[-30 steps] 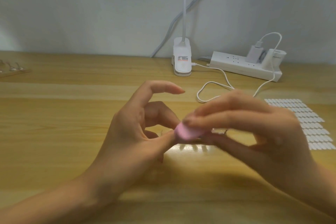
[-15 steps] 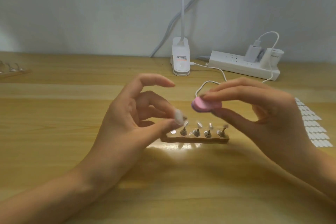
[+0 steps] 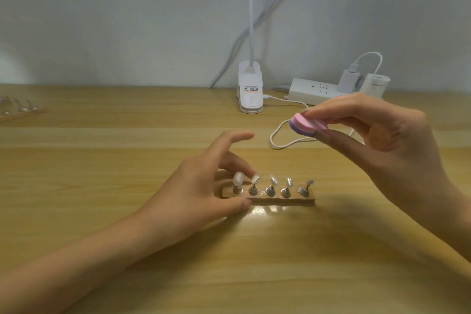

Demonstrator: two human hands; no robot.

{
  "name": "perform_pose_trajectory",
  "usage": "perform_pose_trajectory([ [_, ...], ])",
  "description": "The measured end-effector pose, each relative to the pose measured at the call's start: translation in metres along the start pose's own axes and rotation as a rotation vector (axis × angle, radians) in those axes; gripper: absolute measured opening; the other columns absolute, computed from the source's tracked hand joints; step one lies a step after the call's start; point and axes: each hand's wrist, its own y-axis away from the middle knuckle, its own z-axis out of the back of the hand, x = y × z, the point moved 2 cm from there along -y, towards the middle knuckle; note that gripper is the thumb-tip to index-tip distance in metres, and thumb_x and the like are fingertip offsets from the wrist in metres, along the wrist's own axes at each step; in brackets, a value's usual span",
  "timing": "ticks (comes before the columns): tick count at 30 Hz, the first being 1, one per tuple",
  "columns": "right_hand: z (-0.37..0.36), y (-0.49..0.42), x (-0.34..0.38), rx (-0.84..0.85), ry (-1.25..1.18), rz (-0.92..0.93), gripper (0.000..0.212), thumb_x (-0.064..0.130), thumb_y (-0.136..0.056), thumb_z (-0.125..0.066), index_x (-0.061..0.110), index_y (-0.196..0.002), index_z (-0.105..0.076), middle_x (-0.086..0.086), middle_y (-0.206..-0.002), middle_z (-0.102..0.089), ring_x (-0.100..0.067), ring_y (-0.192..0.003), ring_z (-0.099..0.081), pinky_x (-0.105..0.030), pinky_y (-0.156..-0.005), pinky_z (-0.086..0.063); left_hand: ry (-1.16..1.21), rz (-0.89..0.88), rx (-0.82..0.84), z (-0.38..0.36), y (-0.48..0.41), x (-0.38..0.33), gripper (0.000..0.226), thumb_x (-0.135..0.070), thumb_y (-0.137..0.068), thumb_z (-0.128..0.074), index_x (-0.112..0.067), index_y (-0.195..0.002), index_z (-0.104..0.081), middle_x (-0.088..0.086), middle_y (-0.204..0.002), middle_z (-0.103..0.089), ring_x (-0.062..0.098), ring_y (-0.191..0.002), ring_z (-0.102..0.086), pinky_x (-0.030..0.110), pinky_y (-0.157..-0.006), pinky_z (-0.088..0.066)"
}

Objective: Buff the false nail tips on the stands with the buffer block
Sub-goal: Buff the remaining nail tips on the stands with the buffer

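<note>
Wooden desk [image 3: 76,173]: five tips [image 3: 274,181] on stands [image 3: 270,190], in base [image 3: 280,200]. Right hand [image 3: 397,140] pinches buffer [image 3: 307,123], raised clear. Left hand [image 3: 201,191] loosely spread, thumb touching base. Buffed count: cannot tell.

The lamp clip [image 3: 251,103] has a small sticker [image 3: 251,88], but its print is too tiny to read. Grey letters on the white charger [image 3: 376,84] are blurry too.

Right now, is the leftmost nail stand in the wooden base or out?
In. The leftmost stand sits upright at the left end of the wooden base, with its nail tip on top.
</note>
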Motion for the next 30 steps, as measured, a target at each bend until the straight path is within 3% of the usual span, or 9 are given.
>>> perform_pose_trajectory([
  [8,-0.004,0.008,-0.003,0.056,0.012,-0.015,0.02,0.018,-0.09,-0.072,0.02,-0.11,-0.072,0.006,-0.104,-0.075,-0.024,-0.102,-0.071,-0.038,-0.09,-0.057,-0.06,-0.067,-0.056,-0.012,-0.005,-0.013,0.07,-0.012,-0.079,-0.08,-0.044,-0.131,-0.045,-0.015,-0.082,-0.069,0.008,-0.084,-0.064,0.005,-0.078,-0.043],
  [12,-0.003,0.013,-0.005,0.063,-0.001,0.001,0.024,0.021,-0.089,-0.07,0.022,-0.113,-0.071,0.006,-0.107,-0.075,-0.025,-0.104,-0.07,-0.038,-0.09,-0.057,-0.318,-0.217,-0.061,-0.015,-0.002,-0.021,0.074,-0.015,-0.081,-0.078,-0.045,-0.134,-0.037,-0.017,-0.085,-0.063,0.005,-0.099,-0.063,0.02,-0.094,-0.038],
  [15,-0.003,0.016,-0.004,0.053,-0.02,0.029,0.025,0.019,-0.089,-0.07,0.024,-0.113,-0.07,0.007,-0.108,-0.074,-0.025,-0.105,-0.069,-0.032,-0.091,-0.055,-0.457,-0.303,-0.084,-0.018,0.0,-0.024,0.081,-0.012,-0.08,-0.076,-0.044,-0.138,-0.03,-0.018,-0.082,-0.059,0.002,-0.095,-0.061,0.023,-0.099,-0.03],
  [18,-0.003,0.017,-0.006,0.039,-0.067,-0.014,0.024,0.019,-0.088,-0.07,0.021,-0.112,-0.071,0.006,-0.107,-0.074,-0.025,-0.105,-0.069,-0.033,-0.091,-0.055,-0.349,-0.255,-0.054,-0.017,-0.002,-0.022,0.084,-0.009,-0.084,-0.075,-0.045,-0.143,-0.027,-0.016,-0.085,-0.059,0.007,-0.082,-0.064,0.017,-0.091,-0.041],
  [21,-0.004,0.019,-0.007,0.054,-0.091,-0.053,0.024,0.019,-0.088,-0.069,0.018,-0.112,-0.072,0.004,-0.107,-0.075,-0.026,-0.106,-0.07,-0.033,-0.091,-0.056,-0.233,-0.155,-0.036,-0.012,-0.008,-0.017,0.084,-0.011,-0.086,-0.074,-0.046,-0.146,-0.027,-0.019,-0.089,-0.06,0.008,-0.082,-0.062,0.024,-0.077,-0.05],
  [23,-0.005,0.019,-0.007,0.065,-0.09,-0.067,0.024,0.02,-0.089,-0.069,0.018,-0.113,-0.072,0.004,-0.108,-0.075,-0.025,-0.106,-0.07,-0.033,-0.092,-0.056,-0.275,-0.156,-0.047,-0.009,-0.011,-0.017,0.083,-0.014,-0.086,-0.074,-0.047,-0.146,-0.026,-0.021,-0.091,-0.06,0.008,-0.084,-0.062,0.027,-0.08,-0.049],
  [27,-0.005,0.019,-0.006,0.036,-0.118,-0.107,0.024,0.016,-0.087,-0.07,0.016,-0.111,-0.072,0.003,-0.106,-0.076,-0.025,-0.104,-0.071,-0.031,-0.092,-0.056,-0.366,-0.293,-0.127,-0.01,-0.005,-0.023,0.08,-0.017,-0.086,-0.074,-0.045,-0.144,-0.026,-0.019,-0.086,-0.061,0.001,-0.102,-0.063,0.037,-0.103,-0.042],
  [30,-0.004,0.02,-0.005,0.007,-0.131,-0.133,0.027,0.015,-0.086,-0.07,0.013,-0.113,-0.072,0.002,-0.106,-0.076,-0.024,-0.104,-0.071,-0.03,-0.092,-0.057,-0.181,-0.372,-0.194,-0.009,0.001,-0.027,0.076,-0.014,-0.085,-0.076,-0.032,-0.146,-0.035,-0.014,-0.083,-0.064,0.001,-0.098,-0.068,0.026,-0.098,-0.049],
])
